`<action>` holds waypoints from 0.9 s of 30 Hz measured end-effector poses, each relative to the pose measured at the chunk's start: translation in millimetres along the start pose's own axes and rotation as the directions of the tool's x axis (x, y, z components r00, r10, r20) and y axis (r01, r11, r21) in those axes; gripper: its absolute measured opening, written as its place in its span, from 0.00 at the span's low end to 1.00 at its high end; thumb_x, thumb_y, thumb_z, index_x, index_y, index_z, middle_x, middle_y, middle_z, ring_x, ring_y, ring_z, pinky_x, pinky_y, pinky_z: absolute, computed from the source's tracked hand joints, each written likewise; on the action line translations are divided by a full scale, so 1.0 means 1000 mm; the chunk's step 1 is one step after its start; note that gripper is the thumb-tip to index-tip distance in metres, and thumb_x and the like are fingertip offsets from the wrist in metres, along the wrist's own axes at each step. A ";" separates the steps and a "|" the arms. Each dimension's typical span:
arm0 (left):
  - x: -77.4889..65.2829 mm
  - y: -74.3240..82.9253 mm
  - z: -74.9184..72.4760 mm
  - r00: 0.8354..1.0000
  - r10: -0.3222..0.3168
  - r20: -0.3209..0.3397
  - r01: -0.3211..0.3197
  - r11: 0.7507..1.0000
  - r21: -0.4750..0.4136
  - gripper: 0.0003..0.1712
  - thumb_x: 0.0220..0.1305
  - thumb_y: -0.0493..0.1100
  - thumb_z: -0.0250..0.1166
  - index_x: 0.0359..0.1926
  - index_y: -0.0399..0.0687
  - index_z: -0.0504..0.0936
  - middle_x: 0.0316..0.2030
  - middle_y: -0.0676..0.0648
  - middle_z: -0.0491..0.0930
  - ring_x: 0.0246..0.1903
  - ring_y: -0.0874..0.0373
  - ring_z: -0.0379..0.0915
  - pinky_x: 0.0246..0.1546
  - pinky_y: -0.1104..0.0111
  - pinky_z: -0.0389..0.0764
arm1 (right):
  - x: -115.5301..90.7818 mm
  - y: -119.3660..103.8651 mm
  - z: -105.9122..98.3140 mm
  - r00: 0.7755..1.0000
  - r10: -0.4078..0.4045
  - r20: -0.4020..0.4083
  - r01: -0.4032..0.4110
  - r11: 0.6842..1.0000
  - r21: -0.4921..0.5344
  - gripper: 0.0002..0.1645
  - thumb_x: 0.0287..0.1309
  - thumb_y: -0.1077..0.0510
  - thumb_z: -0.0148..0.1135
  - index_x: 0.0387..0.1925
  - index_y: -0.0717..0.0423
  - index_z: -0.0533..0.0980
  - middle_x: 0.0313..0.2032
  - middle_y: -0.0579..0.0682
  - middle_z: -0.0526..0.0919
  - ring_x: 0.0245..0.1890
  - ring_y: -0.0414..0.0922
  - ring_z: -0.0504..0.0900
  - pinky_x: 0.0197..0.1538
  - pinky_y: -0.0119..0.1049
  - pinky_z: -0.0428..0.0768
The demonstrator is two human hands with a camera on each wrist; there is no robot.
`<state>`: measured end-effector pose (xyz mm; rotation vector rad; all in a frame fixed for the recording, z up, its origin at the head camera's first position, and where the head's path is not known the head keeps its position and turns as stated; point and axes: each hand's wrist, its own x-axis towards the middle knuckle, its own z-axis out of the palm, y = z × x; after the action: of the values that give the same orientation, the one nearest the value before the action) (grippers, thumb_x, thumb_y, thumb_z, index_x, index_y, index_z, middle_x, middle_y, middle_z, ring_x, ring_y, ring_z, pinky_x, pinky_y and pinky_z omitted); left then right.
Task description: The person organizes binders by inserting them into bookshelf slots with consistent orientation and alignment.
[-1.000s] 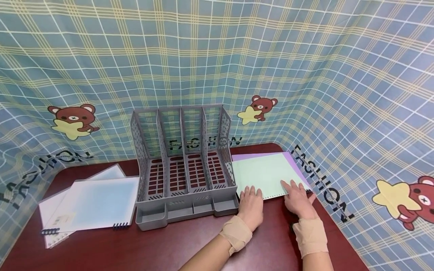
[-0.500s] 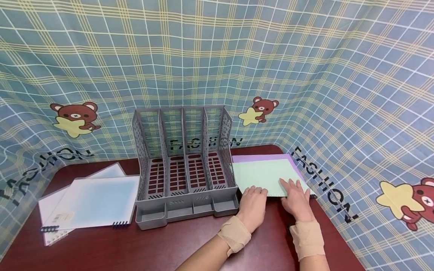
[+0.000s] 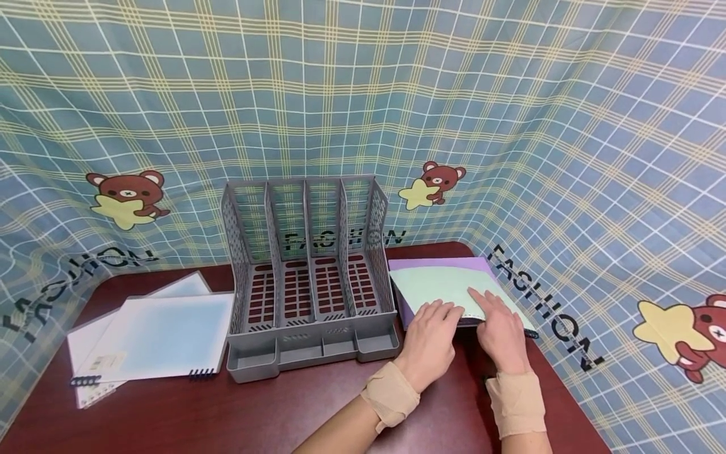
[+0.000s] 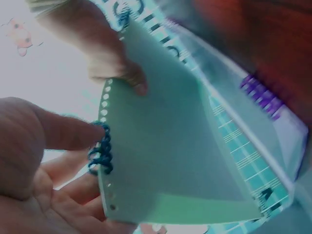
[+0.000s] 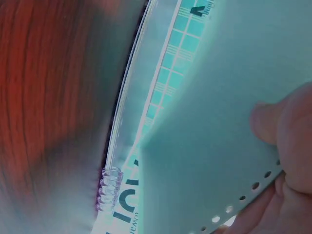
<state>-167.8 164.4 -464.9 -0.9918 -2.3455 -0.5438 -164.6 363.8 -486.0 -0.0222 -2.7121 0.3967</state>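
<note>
A pale green spiral notebook (image 3: 442, 284) is lifted along its near edge, bowed, above a purple notebook (image 3: 398, 265) on the table. My left hand (image 3: 428, 343) pinches the green notebook's punched edge near its dark coil, thumb on one side and fingers on the other, as the left wrist view shows. My right hand (image 3: 501, 331) holds the same edge farther right. In the right wrist view its thumb (image 5: 268, 122) lies on the notebook's face, with fingers behind. A purple coil (image 4: 262, 97) shows on the notebook below.
A grey file rack (image 3: 309, 315) with upright dividers and small front trays stands left of the hands. Several spiral notebooks with clear covers, one a blue-white notebook (image 3: 164, 337), lie at the left. Plaid curtain (image 3: 317, 94) encloses the dark red table (image 3: 272, 416).
The green notebook's near edge has risen from the pile and bent, baring more purple notebook beneath. Both hands have gone from resting at its edge to gripping it.
</note>
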 end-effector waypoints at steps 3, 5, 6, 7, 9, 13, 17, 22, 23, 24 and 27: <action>0.001 -0.004 -0.019 0.997 0.006 -0.078 -0.013 0.996 -0.086 0.27 0.58 0.38 0.62 0.61 0.51 0.77 0.57 0.46 0.79 0.62 0.49 0.70 0.65 0.55 0.68 | 0.004 -0.005 -0.001 0.998 -0.004 -0.069 0.007 0.998 0.057 0.47 0.45 0.76 0.46 0.70 0.48 0.70 0.63 0.68 0.72 0.62 0.68 0.69 0.52 0.71 0.68; 0.002 -0.007 -0.035 0.990 -0.005 -0.138 -0.016 0.988 -0.152 0.26 0.61 0.40 0.61 0.62 0.50 0.77 0.61 0.44 0.76 0.65 0.48 0.66 0.67 0.54 0.65 | 0.008 -0.009 -0.005 0.992 0.002 -0.127 0.011 0.995 0.099 0.48 0.45 0.76 0.45 0.71 0.48 0.69 0.63 0.68 0.72 0.57 0.69 0.73 0.44 0.66 0.73; 0.003 -0.008 -0.044 0.986 -0.018 -0.165 -0.014 0.982 -0.187 0.26 0.62 0.42 0.61 0.63 0.50 0.76 0.63 0.44 0.74 0.67 0.48 0.63 0.68 0.54 0.62 | 0.010 -0.012 -0.008 0.987 0.007 -0.159 0.013 0.992 0.124 0.49 0.46 0.76 0.45 0.71 0.47 0.68 0.63 0.67 0.73 0.53 0.69 0.75 0.41 0.63 0.74; 0.003 -0.010 -0.054 0.981 -0.034 -0.190 -0.009 0.975 -0.223 0.27 0.62 0.43 0.61 0.63 0.50 0.76 0.65 0.43 0.72 0.69 0.49 0.60 0.70 0.55 0.60 | 0.012 -0.015 -0.011 0.981 0.012 -0.192 0.017 0.989 0.147 0.48 0.47 0.76 0.45 0.72 0.46 0.68 0.63 0.66 0.73 0.50 0.68 0.76 0.38 0.62 0.74; 0.003 -0.016 -0.072 0.967 -0.078 -0.241 0.009 0.961 -0.275 0.29 0.61 0.43 0.62 0.64 0.49 0.75 0.67 0.43 0.70 0.71 0.51 0.56 0.71 0.56 0.56 | 0.017 -0.022 -0.018 0.962 0.021 -0.271 0.031 0.982 0.187 0.48 0.50 0.76 0.47 0.72 0.44 0.67 0.61 0.66 0.75 0.41 0.68 0.79 0.33 0.60 0.72; 0.000 -0.034 -0.102 0.937 -0.193 -0.290 0.097 0.944 -0.315 0.31 0.60 0.42 0.62 0.66 0.48 0.74 0.68 0.44 0.68 0.72 0.53 0.54 0.71 0.58 0.55 | 0.026 -0.041 -0.033 0.921 0.102 -0.375 0.005 0.962 0.274 0.38 0.63 0.69 0.48 0.73 0.42 0.66 0.58 0.66 0.78 0.30 0.68 0.77 0.31 0.63 0.70; -0.006 -0.058 -0.125 0.905 -0.343 -0.252 0.256 0.912 -0.320 0.32 0.62 0.43 0.61 0.68 0.48 0.71 0.70 0.45 0.66 0.72 0.52 0.53 0.71 0.57 0.55 | 0.032 -0.064 -0.048 0.873 0.311 -0.376 -0.157 0.908 0.388 0.25 0.74 0.51 0.42 0.53 0.69 0.74 0.47 0.76 0.78 0.41 0.75 0.75 0.42 0.70 0.68; -0.018 -0.095 -0.148 0.859 -0.461 -0.222 0.383 0.867 -0.317 0.32 0.63 0.43 0.60 0.70 0.48 0.70 0.71 0.44 0.64 0.72 0.50 0.53 0.70 0.53 0.57 | 0.041 -0.090 -0.060 0.832 0.442 -0.335 -0.237 0.830 0.505 0.36 0.73 0.40 0.39 0.34 0.72 0.73 0.38 0.80 0.74 0.50 0.76 0.72 0.54 0.69 0.65; -0.022 -0.103 -0.152 0.848 -0.476 -0.233 0.398 0.862 -0.314 0.32 0.63 0.43 0.60 0.69 0.48 0.70 0.71 0.43 0.64 0.72 0.50 0.53 0.70 0.52 0.57 | 0.043 -0.096 -0.062 0.830 0.448 -0.332 -0.234 0.820 0.523 0.36 0.72 0.39 0.40 0.36 0.71 0.74 0.38 0.79 0.74 0.51 0.74 0.72 0.55 0.68 0.66; -0.026 -0.110 -0.156 0.837 -0.491 -0.241 0.413 0.857 -0.308 0.32 0.63 0.42 0.60 0.69 0.48 0.70 0.70 0.43 0.65 0.72 0.50 0.53 0.70 0.52 0.57 | 0.044 -0.101 -0.064 0.830 0.466 -0.305 -0.239 0.793 0.560 0.37 0.72 0.38 0.40 0.45 0.70 0.75 0.45 0.77 0.75 0.55 0.71 0.72 0.59 0.65 0.66; -0.038 -0.128 -0.168 0.806 -0.537 -0.249 0.463 0.835 -0.298 0.31 0.64 0.42 0.59 0.69 0.47 0.70 0.70 0.43 0.65 0.71 0.48 0.55 0.69 0.50 0.58 | 0.046 -0.117 -0.071 0.837 0.496 -0.232 -0.242 0.714 0.657 0.39 0.71 0.34 0.41 0.69 0.57 0.67 0.65 0.64 0.70 0.66 0.56 0.67 0.69 0.52 0.62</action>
<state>-188.6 -30.4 -377.5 -0.3011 -2.2608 -1.1096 -174.8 274.2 -372.9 -0.4415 -2.0489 1.2341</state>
